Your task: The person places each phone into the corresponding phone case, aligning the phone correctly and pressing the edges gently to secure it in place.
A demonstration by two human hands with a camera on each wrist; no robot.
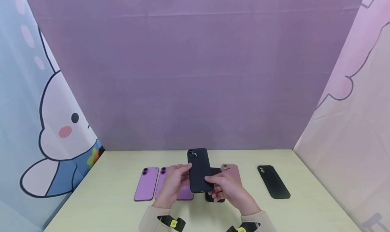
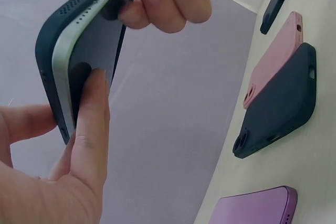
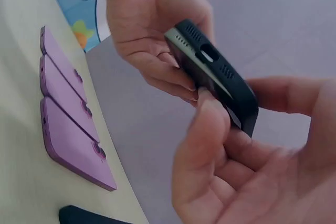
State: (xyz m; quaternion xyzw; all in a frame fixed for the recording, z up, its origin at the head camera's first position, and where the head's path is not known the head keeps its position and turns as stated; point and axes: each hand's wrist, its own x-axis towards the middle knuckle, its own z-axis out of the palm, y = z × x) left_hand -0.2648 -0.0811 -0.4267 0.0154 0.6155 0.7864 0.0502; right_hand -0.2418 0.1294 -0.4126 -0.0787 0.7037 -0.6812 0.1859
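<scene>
Both hands hold a phone in a black case [image 1: 199,172] above the table, its camera end up and its back toward the head camera. The left hand [image 1: 173,184] pinches the left edge, thumb on the back. My right hand [image 1: 230,189] grips the lower right corner between thumb and fingers. In the left wrist view, the phone's pale edge [image 2: 67,51] stands out of the case along one side. The right wrist view shows the port opening and speaker holes at the bottom end of the case [image 3: 223,66].
Three purple phones [image 3: 73,140] lie side by side at the left, partly hidden by the left hand in the head view. Behind the right hand lie a black phone case [image 2: 278,100] and a pink one [image 1: 232,172]. Another black case [image 1: 274,183] lies farther right on the table [image 1: 310,205].
</scene>
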